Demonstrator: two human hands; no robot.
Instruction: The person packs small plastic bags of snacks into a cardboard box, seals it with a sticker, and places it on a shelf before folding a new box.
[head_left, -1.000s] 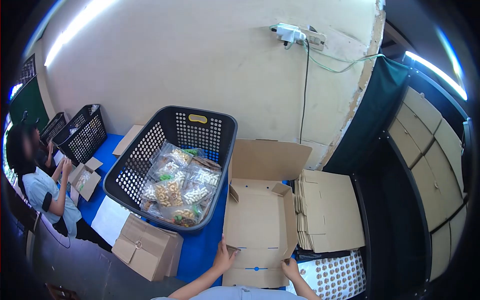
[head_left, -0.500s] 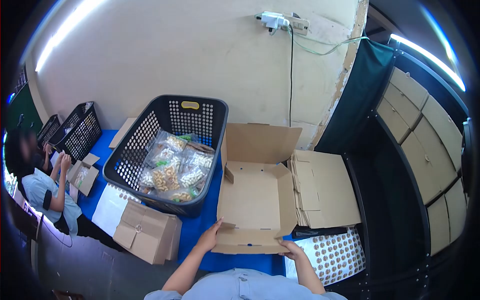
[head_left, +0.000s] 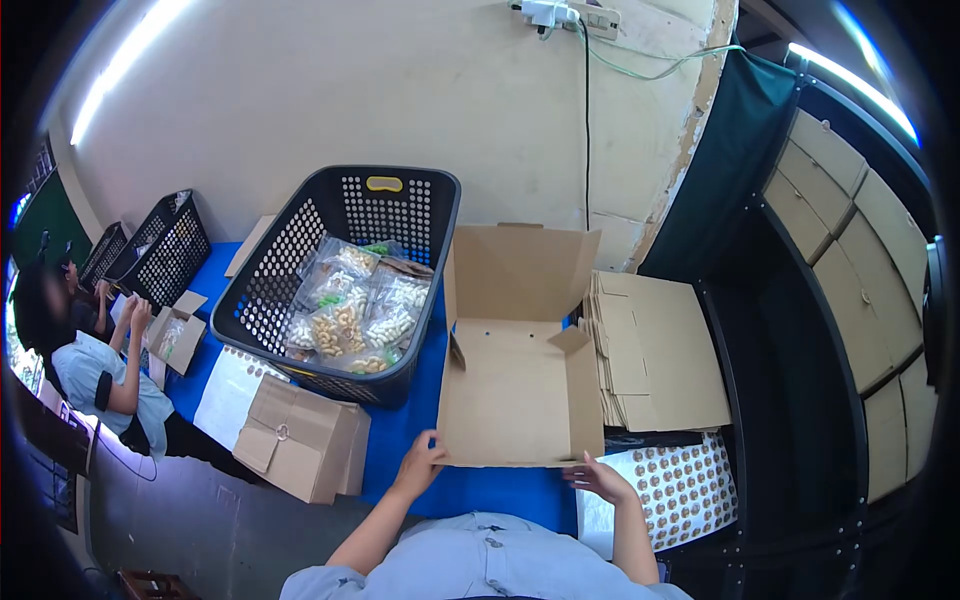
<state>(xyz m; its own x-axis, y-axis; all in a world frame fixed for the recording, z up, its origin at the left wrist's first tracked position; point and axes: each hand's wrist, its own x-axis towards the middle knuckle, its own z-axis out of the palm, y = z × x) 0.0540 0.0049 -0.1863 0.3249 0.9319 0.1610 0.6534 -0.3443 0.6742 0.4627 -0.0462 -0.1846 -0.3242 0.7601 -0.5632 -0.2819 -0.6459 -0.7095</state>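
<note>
An open cardboard box (head_left: 515,395) stands in front of me on the blue-covered table, its lid raised at the back. My left hand (head_left: 420,465) has bent fingers gripping the box's front left corner. Beside the front right corner, my right hand (head_left: 603,482) is open with its fingers spread, its fingertips close to the box's front edge. The front wall of the box is upright, and the side walls stand too. Small flaps angle inward at the box's back corners.
A black basket (head_left: 400,375) holds several bags of snacks (head_left: 345,310). Flat cardboard blanks (head_left: 670,350) are stacked at right, above a sticker sheet (head_left: 680,490). A closed box (head_left: 290,430) sits at left. Boxes (head_left: 865,270) fill a rack. A person (head_left: 105,380) works at far left.
The front flap of the box has gone from lying outward to upright. My right hand has loosened from the flap and spread its fingers. The view has tilted slightly downward.
</note>
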